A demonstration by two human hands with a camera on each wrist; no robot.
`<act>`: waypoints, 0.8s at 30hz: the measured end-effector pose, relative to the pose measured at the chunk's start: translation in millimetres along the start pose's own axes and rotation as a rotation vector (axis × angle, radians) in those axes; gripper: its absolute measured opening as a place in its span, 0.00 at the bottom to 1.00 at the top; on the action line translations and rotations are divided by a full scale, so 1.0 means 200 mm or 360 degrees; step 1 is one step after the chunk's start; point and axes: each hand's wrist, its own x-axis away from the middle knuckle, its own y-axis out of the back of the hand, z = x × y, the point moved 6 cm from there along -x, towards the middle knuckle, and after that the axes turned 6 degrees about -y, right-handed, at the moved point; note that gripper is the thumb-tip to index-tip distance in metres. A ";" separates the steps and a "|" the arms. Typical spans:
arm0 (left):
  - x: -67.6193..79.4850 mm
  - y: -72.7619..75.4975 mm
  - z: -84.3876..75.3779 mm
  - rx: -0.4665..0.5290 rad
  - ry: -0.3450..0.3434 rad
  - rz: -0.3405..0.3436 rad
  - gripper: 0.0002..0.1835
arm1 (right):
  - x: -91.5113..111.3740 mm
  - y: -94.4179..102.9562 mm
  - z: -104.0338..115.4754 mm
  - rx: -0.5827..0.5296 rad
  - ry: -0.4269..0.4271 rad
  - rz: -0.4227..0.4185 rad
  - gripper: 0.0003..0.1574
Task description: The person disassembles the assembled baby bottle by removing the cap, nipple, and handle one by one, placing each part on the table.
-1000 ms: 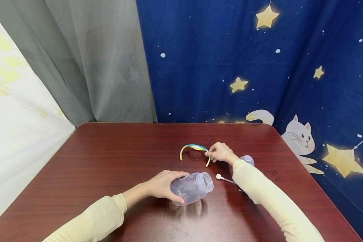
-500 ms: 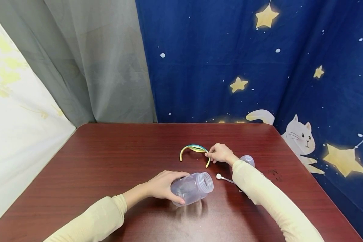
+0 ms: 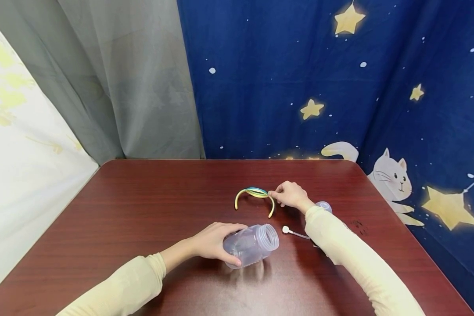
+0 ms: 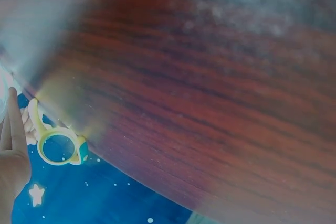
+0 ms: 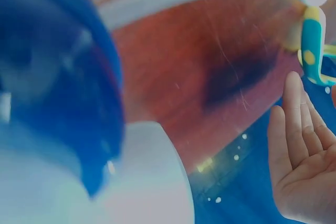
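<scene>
My left hand [image 3: 213, 243] grips a clear, wide-necked baby bottle [image 3: 246, 248], lying tilted with its open threaded neck to the right. Only an edge of that bottle [image 4: 5, 90] shows in the left wrist view. Farther back, a yellow-and-teal bottle handle [image 3: 256, 193] has a ring with two curved arms. My right hand [image 3: 290, 195] pinches it at the ring's right side with fingertips. In the right wrist view, the handle [image 5: 311, 51] shows beside the fingertips; the exact contact cannot be made out.
A straw [image 3: 298, 235] with a white weighted end lies right of the bottle, partly under the right sleeve. A clear domed cap [image 3: 324, 206] stands behind that forearm. Curtains rise beyond the table's far edge. Large blurred blue and white shapes fill the right wrist view's left side.
My right hand has shifted slightly up and away, its fingertips moving from the handle's arm toward the ring. The handle has turned a little. My left hand and the bottle stay put.
</scene>
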 end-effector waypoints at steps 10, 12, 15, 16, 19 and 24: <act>0.00 0.00 0.00 0.0037 0.0015 -0.0018 0.41 | 0.05 0.13 0.04 -0.0052 0.0098 -0.0076 0.24; 0.00 0.00 0.00 0.0061 0.0030 -0.0022 0.41 | 0.06 0.15 0.05 -0.0068 0.0112 -0.0097 0.25; 0.00 0.00 0.00 0.0104 0.0041 -0.0041 0.41 | 0.08 0.18 0.07 -0.0087 0.0143 -0.0135 0.23; 0.00 0.00 0.00 0.0120 0.0040 -0.0048 0.41 | 0.08 0.19 0.07 -0.0091 0.0153 -0.0144 0.23; -0.01 0.00 0.00 0.0158 0.0036 -0.0076 0.41 | 0.10 0.22 0.08 -0.0103 0.0175 -0.0170 0.22; -0.01 0.02 0.00 0.0186 0.0037 -0.0132 0.41 | 0.12 0.26 0.08 -0.0109 0.0192 -0.0199 0.21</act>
